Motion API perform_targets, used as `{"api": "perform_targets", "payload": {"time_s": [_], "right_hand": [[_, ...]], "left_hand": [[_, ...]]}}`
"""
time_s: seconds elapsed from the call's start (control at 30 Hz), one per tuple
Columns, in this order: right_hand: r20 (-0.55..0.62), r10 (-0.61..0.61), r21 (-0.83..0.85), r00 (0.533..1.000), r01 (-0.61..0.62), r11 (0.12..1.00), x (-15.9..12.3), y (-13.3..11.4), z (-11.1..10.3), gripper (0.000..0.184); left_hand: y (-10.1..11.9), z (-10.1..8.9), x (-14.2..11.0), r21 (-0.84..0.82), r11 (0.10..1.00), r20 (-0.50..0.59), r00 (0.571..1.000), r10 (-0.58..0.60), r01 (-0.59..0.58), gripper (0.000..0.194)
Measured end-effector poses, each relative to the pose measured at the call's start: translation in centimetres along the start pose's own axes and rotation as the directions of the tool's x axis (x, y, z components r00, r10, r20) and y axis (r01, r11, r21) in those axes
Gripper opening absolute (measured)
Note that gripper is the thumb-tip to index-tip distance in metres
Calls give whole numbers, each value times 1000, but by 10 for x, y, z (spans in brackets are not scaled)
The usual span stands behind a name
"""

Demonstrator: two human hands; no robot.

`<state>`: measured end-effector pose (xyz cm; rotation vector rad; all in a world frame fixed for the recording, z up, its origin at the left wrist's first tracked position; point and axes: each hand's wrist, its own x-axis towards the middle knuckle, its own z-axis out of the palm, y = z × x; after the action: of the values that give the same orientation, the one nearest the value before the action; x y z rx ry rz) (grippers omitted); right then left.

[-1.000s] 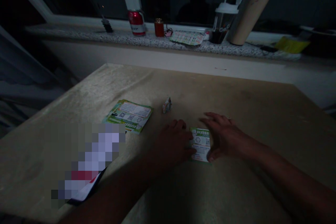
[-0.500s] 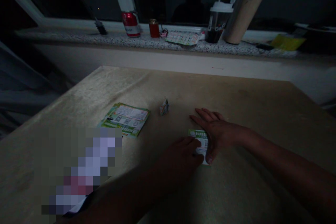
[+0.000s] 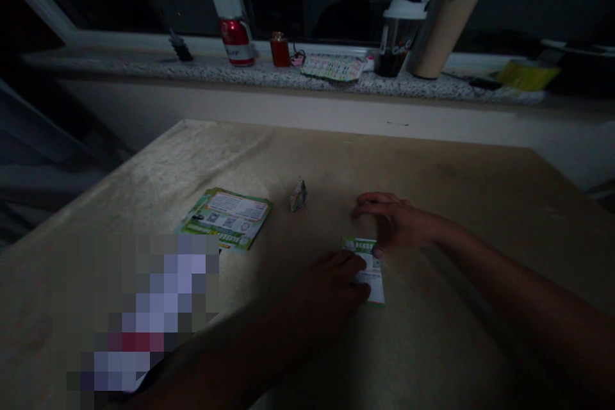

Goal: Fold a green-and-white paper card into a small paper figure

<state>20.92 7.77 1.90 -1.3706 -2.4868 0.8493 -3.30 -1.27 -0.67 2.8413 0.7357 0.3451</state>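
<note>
A green and white printed leaflet point(image 3: 373, 278), which looks folded to a narrow strip, lies flat on the table point(image 3: 317, 160). My left hand point(image 3: 336, 282) rests on its left part, index finger and thumb apart and pressing it down. Over the upper right edge is my right hand point(image 3: 401, 223), slightly blurred, its fingers curved and apart from the thumb. That thumb is near the leaflet's top right corner; whether it touches the paper is hard to tell. A small folded paper piece point(image 3: 298, 196) stands farther back.
A stack of green leaflets point(image 3: 230, 214) lies to the left, beside a pixelated patch point(image 3: 163, 307). Along the windowsill point(image 3: 202, 70) stand a red can point(image 3: 236, 43), a red jar point(image 3: 280, 51), a lidded cup with straw point(image 3: 396, 45) and a cardboard tube point(image 3: 451, 19).
My right hand has lifted from its flat spread on the table, and its thumb has moved up along the leaflet's right edge. My left hand stays in place on the leaflet.
</note>
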Motion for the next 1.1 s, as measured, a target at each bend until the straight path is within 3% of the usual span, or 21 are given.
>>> {"api": "perform_targets", "payload": {"time_s": [0.13, 0.23, 0.33, 0.47, 0.6, 0.77, 0.87, 0.9, 1.0, 1.1], "right_hand": [[-69, -72, 86, 995, 78, 993, 0, 12, 3, 44], [-160, -73, 126, 984, 94, 988, -7, 11, 5, 33], [-278, -18, 138, 960, 59, 989, -26, 1, 10, 31], [-347, 12, 45, 938, 4, 999, -59, -17, 31, 22], [-441, 61, -133, 895, -133, 982, -74, -30, 62, 35], [-507, 0, -23, 862, -14, 1000, -73, -37, 77, 38], [-521, -86, 58, 849, 136, 989, -72, -45, 75, 12], [-550, -124, 47, 826, 179, 983, -72, -48, 74, 14], [-634, -157, 20, 757, 219, 976, -73, -55, 71, 22], [-673, -135, 33, 727, 212, 977, -73, -57, 68, 20]], "left_hand": [[-2, -2, 0, -31, 999, -17, 1000, 12, -12, 9], [-5, -4, -1, -75, 997, -18, 1000, 7, -9, 13], [-8, -6, 0, -148, 989, -15, 1000, -19, 16, 18], [-9, -9, 3, -158, 987, -5, 999, -34, 33, 20], [-7, -10, 6, -171, 984, -45, 998, -55, 46, 19], [-8, -6, 5, -251, 955, -158, 967, -200, 157, 25], [-12, -3, 7, -255, 932, -250, 913, -322, 259, 48], [-13, -2, 8, -263, 929, -269, 905, -329, 260, 44], [-16, -2, 11, -348, 917, -303, 902, -309, 197, 9], [-15, -5, 11, -457, 863, -345, 851, -396, 216, 9]]}}
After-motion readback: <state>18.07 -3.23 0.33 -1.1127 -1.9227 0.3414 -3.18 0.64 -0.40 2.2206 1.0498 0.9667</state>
